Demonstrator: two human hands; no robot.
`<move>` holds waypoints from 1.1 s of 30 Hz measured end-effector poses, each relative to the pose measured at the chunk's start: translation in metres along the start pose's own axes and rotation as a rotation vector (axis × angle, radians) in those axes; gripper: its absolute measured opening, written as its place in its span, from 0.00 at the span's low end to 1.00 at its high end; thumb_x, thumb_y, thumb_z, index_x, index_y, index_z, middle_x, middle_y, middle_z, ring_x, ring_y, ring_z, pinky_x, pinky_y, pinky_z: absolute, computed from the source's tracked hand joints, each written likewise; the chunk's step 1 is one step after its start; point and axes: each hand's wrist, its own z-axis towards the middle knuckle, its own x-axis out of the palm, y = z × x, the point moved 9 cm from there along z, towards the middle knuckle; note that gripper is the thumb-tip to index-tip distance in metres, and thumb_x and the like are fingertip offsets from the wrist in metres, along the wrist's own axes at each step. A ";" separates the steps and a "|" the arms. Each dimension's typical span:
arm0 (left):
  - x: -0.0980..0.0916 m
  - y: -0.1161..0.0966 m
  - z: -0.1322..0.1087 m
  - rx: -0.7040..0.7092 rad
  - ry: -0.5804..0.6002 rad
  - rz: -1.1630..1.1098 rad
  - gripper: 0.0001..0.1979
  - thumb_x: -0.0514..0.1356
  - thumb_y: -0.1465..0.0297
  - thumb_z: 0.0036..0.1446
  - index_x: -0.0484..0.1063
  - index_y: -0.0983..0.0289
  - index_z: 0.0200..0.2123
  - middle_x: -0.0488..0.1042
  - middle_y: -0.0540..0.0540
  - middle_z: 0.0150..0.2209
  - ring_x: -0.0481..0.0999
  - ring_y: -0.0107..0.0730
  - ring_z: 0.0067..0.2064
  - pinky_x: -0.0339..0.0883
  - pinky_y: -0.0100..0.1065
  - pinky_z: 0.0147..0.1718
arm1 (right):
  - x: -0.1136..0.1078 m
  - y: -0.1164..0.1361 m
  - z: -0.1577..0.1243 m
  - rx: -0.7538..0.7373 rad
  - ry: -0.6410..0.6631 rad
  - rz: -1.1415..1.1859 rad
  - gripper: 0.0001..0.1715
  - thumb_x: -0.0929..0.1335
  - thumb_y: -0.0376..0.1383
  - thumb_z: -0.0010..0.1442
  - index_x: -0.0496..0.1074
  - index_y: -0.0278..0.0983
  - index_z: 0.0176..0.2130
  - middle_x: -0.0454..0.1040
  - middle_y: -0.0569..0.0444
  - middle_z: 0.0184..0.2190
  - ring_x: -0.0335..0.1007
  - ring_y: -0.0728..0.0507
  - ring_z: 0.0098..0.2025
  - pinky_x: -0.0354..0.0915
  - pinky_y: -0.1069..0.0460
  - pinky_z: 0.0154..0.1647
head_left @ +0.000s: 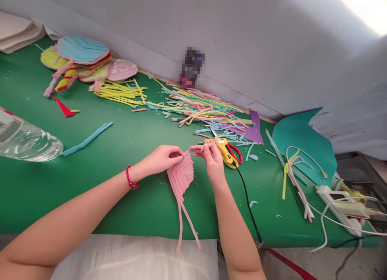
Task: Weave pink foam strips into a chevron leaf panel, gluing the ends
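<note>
A pink piece [181,175] made of pipe cleaners laid side by side hangs from my left hand [166,157], pinched at its top corner. Two long pink strands trail down from it past the table edge. My right hand [210,155] is just right of the pink piece, thumb and fingertips pressed together; whatever lies between them is too small to name. Behind my right hand lies a yellow glue gun [224,149] with a black cord, beside red-handled scissors [236,152].
Loose coloured pipe cleaners [205,104] lie along the wall. Finished fans [83,50] are stacked at back left. A water bottle [30,139] lies at left. Teal sheet [305,143], white power strip [338,209] and cables are at right.
</note>
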 end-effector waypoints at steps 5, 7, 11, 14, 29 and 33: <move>0.000 0.000 0.000 0.004 0.000 -0.004 0.12 0.54 0.63 0.55 0.74 0.62 0.35 0.78 0.50 0.35 0.74 0.32 0.35 0.65 0.29 0.35 | -0.006 0.011 -0.003 -0.115 -0.069 -0.239 0.13 0.63 0.45 0.64 0.68 0.39 0.34 0.77 0.50 0.41 0.73 0.45 0.42 0.69 0.47 0.44; 0.001 0.000 0.000 0.008 0.000 0.003 0.12 0.54 0.63 0.55 0.74 0.62 0.34 0.78 0.50 0.35 0.74 0.32 0.35 0.65 0.30 0.35 | -0.005 0.016 -0.005 -0.144 -0.076 -0.331 0.12 0.63 0.44 0.64 0.70 0.39 0.36 0.77 0.51 0.40 0.72 0.45 0.41 0.68 0.47 0.45; 0.001 0.000 0.000 0.024 0.005 0.011 0.13 0.53 0.62 0.55 0.74 0.62 0.35 0.78 0.51 0.35 0.74 0.33 0.35 0.66 0.31 0.35 | 0.006 0.024 -0.006 -0.218 -0.019 -0.449 0.08 0.66 0.40 0.61 0.72 0.40 0.39 0.76 0.52 0.39 0.71 0.44 0.44 0.68 0.47 0.46; 0.001 0.000 0.000 0.042 0.001 0.025 0.14 0.53 0.61 0.56 0.74 0.63 0.35 0.78 0.51 0.34 0.74 0.33 0.34 0.66 0.31 0.34 | 0.019 0.027 -0.008 -0.279 0.080 -0.530 0.06 0.67 0.39 0.60 0.73 0.41 0.39 0.76 0.51 0.40 0.71 0.43 0.45 0.67 0.46 0.47; 0.007 -0.003 -0.001 0.056 0.048 0.070 0.13 0.52 0.64 0.55 0.74 0.63 0.35 0.78 0.51 0.34 0.75 0.33 0.34 0.65 0.30 0.34 | 0.016 0.016 -0.007 -0.216 0.052 -0.474 0.05 0.66 0.37 0.61 0.69 0.39 0.33 0.74 0.52 0.35 0.70 0.45 0.39 0.67 0.49 0.44; 0.008 -0.003 -0.001 0.050 0.053 0.071 0.13 0.52 0.64 0.55 0.74 0.63 0.35 0.78 0.51 0.35 0.75 0.33 0.35 0.66 0.30 0.35 | 0.007 0.011 -0.005 -0.156 -0.011 -0.430 0.06 0.67 0.40 0.60 0.69 0.40 0.33 0.73 0.54 0.33 0.70 0.45 0.38 0.67 0.48 0.44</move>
